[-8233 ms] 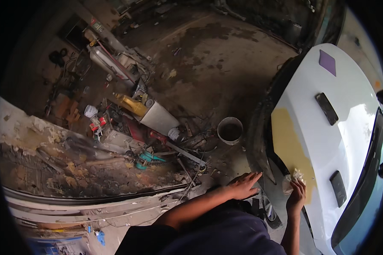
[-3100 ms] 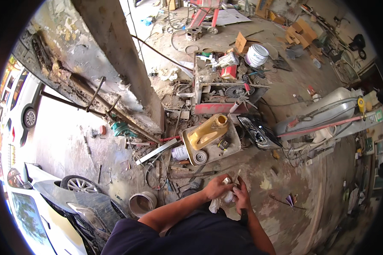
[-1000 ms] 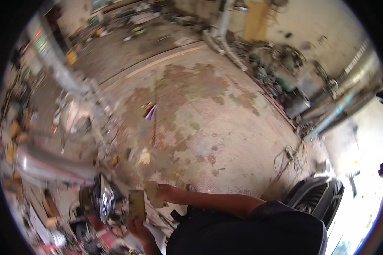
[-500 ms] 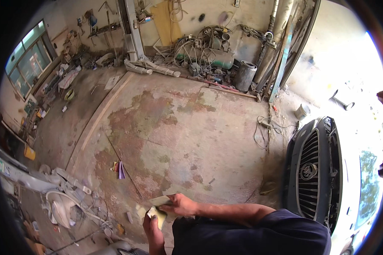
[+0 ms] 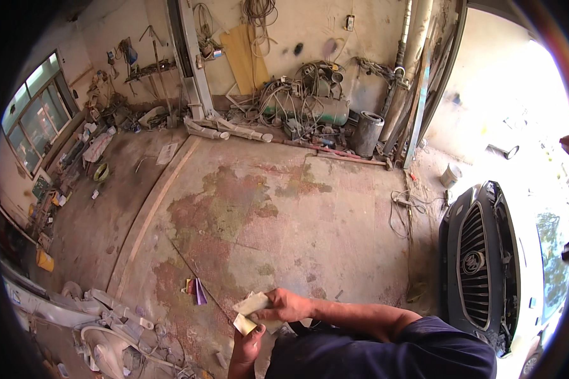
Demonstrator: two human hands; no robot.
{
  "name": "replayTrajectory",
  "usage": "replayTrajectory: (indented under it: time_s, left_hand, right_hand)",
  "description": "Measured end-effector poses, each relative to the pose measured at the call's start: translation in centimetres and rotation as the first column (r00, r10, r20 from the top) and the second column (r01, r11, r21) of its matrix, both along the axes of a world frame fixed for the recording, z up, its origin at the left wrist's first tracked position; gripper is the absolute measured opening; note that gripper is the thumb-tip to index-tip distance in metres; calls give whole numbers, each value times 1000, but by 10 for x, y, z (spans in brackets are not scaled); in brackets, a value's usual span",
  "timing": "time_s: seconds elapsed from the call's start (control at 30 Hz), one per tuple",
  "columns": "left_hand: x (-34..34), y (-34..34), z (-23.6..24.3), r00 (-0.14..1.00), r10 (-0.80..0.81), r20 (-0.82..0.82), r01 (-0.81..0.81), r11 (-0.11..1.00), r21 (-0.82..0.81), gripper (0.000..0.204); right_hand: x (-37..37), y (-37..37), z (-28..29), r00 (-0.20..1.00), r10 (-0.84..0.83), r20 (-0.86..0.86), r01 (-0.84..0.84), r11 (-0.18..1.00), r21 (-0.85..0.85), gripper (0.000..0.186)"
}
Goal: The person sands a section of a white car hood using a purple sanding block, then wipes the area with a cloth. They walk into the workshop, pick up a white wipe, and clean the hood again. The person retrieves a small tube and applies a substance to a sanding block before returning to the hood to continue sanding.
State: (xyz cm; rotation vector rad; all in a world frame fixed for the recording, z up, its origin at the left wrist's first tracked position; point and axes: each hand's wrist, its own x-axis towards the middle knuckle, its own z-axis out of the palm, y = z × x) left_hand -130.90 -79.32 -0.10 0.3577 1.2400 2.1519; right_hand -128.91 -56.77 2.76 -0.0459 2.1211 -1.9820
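At the lower middle, my left hand (image 5: 248,346) grips a small folded pale yellow sheet (image 5: 245,324) between thumb and fingers. My right hand (image 5: 287,307) reaches in from the right, closed on a cream-grey, paper-like sheet (image 5: 254,304) with a worn edge. The two pieces meet or overlap between my hands; whether they are one sheet I cannot tell. Both hands are held up over the stained concrete floor (image 5: 354,234). Beyond them a purple and red packet (image 5: 200,292) lies on the floor beside a long thin rod (image 5: 196,271).
A dark car front bumper with a grille (image 5: 474,265) stands to the right, by a white car. Hoses cover a green compressor (image 5: 329,111) at the back wall, beside a grey metal cylinder (image 5: 367,134). Car parts and hoses (image 5: 107,347) clutter the lower left.
The view has shifted, so the room sits lower in the picture. My hands appear a little further right, and the cream-grey sheet now faces up more.
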Motion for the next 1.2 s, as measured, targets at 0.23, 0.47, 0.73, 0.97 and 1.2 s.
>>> replayTrajectory:
  time_s: [0.23,0.47,0.73,0.97,1.2]
  left_hand:
    - [-89,25,38,970,-148,-194,121,982,-146,99]
    - [-157,61,32,970,-148,-193,117,980,-162,114]
    - [-268,144,17,929,-105,-355,53,987,-151,106]
    - [-327,222,31,928,-73,-366,70,997,-21,105]
    - [-383,264,56,933,-203,-297,214,977,4,117]
  right_hand:
    - [-64,7,9,995,-104,4,104,995,11,36]
    - [-132,57,8,985,-171,17,172,974,-149,33]
    - [-208,105,22,872,-155,-464,23,960,-279,39]
    - [-259,179,20,941,-339,10,328,901,-283,36]
    - [-296,201,27,939,-283,197,317,934,-167,35]
